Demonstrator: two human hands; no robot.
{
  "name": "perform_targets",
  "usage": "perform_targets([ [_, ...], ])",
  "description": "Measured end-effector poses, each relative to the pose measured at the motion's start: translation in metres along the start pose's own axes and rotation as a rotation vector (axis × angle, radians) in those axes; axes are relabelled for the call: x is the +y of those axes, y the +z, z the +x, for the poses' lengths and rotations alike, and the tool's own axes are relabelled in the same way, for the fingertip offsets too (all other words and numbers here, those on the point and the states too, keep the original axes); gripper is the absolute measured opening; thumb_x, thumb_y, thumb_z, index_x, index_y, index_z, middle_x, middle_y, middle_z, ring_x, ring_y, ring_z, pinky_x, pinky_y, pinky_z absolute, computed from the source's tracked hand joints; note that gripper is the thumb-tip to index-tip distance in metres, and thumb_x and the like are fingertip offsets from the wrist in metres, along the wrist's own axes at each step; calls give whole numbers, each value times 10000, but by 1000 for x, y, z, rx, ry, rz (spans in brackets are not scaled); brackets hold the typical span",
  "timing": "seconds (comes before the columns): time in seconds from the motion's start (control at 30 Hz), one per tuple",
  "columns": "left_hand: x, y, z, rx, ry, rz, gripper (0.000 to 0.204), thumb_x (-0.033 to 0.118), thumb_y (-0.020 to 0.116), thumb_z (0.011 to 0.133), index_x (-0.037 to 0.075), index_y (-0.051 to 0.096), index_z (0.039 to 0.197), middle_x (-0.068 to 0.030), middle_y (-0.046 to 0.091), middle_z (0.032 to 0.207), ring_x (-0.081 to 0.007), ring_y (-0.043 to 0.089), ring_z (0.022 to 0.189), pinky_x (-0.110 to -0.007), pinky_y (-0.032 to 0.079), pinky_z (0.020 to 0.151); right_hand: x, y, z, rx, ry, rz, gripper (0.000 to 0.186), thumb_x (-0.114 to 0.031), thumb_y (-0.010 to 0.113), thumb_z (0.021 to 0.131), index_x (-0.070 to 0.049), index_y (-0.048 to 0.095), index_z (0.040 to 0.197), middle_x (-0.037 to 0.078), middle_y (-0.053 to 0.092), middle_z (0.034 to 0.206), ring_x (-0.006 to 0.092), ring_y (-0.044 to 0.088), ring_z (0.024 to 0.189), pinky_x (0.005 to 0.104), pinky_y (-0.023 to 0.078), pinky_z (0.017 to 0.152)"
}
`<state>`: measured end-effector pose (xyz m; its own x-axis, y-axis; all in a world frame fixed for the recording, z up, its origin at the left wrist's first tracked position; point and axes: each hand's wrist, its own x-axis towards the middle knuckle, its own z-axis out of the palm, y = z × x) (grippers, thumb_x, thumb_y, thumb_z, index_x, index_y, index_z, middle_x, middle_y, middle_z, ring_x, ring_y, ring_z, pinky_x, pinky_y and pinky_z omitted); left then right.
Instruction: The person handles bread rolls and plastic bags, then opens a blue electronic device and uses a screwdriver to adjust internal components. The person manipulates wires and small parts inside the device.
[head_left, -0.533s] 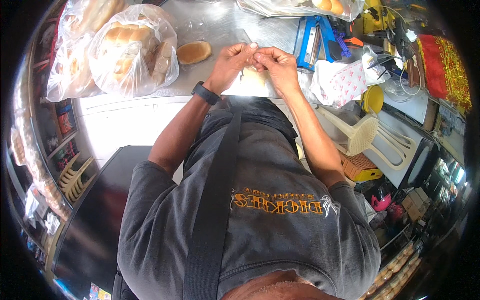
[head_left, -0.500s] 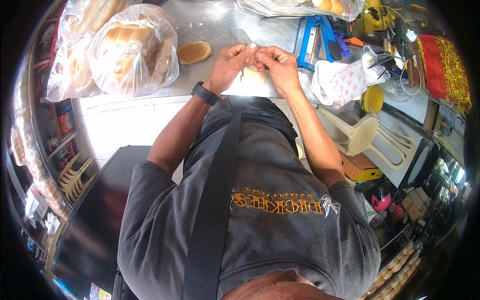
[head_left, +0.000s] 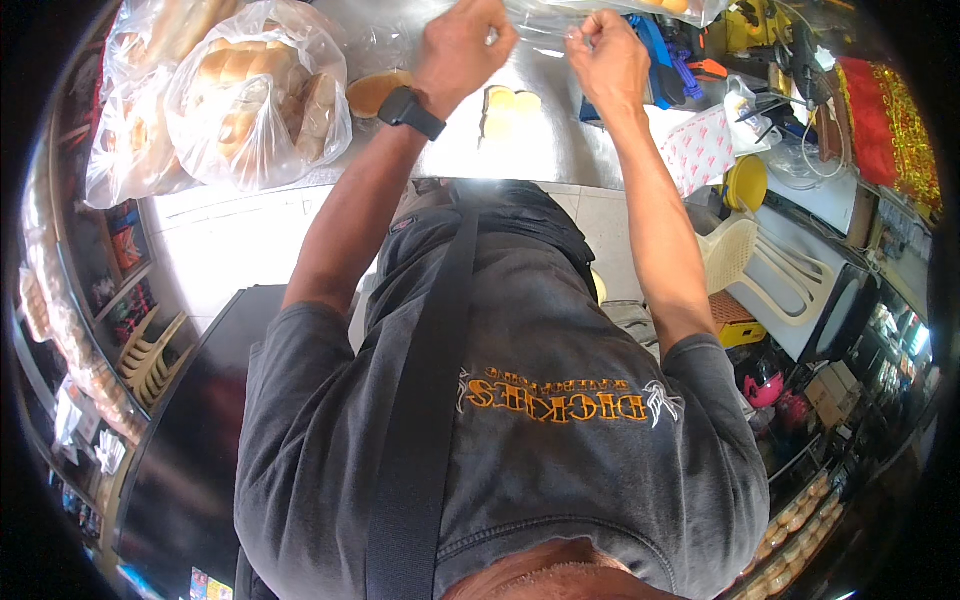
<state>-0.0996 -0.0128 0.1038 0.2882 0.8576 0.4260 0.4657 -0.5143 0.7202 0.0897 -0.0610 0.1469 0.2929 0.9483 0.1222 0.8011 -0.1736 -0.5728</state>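
My left hand [head_left: 478, 45] is raised at the far side of the steel counter [head_left: 548, 150], fingers pinched on clear thin plastic [head_left: 540, 28]. My right hand [head_left: 598, 45] grips the plastic opposite, its fingers curled. Below and between them lie cream-coloured pieces with dark edges [head_left: 510, 110], perhaps bread. A bun [head_left: 368, 96] rests left of these, partly behind my left wrist. A blue metal tool [head_left: 658, 70] lies beside my right hand, partly hidden by it.
Clear bags of bread rolls [head_left: 250, 100] fill the counter's left. At right are a pink-patterned white packet [head_left: 700, 150], cables, tools and a yellow round object [head_left: 742, 183]. Plastic chairs [head_left: 780, 275] and a black cabinet [head_left: 190, 420] stand lower, either side of me.
Both hands have moved up the counter and drawn apart, the right one rightward, with plastic now stretched between them. The cream pieces beneath them are uncovered.
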Motion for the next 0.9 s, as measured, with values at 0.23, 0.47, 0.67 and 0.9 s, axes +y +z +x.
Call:
perform_targets([
  [0.23, -51, 36, -45, -238, -205, 73, 169, 231, 707, 913, 70, 678, 953, -109, 704, 942, -338, 689, 867, -426, 558, 769, 91, 75, -58, -379, 417, 492, 282, -285, 743, 908, -44, 628, 819, 182, 683, 713, 372, 676, 694, 450, 534, 699],
  [0.47, -77, 51, -82, -324, -70, -5, 161, 175, 665, 955, 42, 707, 1035, -131, 704, 990, -330, 682, 944, -415, 548, 828, 100, 95, -85, -161, 78, -69, 145, -136, 689, 921, -4, 692, 980, 236, 716, 937, 429, 691, 851, 486, 544, 769],
  [0.67, -40, 21, -129, -380, -297, -162, 117, 135, 667, 942, 41, 673, 1011, -127, 684, 971, -298, 680, 904, -378, 539, 807, 83, 70, -121, -297, 123, 171, 131, -151, 579, 946, -37, 640, 965, 240, 679, 998, 429, 669, 986, 509, 519, 846],
  [0.9, -55, -12, -185, -787, -27, -312, 70, 48, 686, 883, 70, 625, 908, -86, 640, 855, -242, 620, 763, -362, 514, 717, 92, 44, -167, -903, 31, 147, 74, -116, 633, 861, -55, 670, 883, 166, 686, 937, 365, 675, 914, 459, 540, 825],
])
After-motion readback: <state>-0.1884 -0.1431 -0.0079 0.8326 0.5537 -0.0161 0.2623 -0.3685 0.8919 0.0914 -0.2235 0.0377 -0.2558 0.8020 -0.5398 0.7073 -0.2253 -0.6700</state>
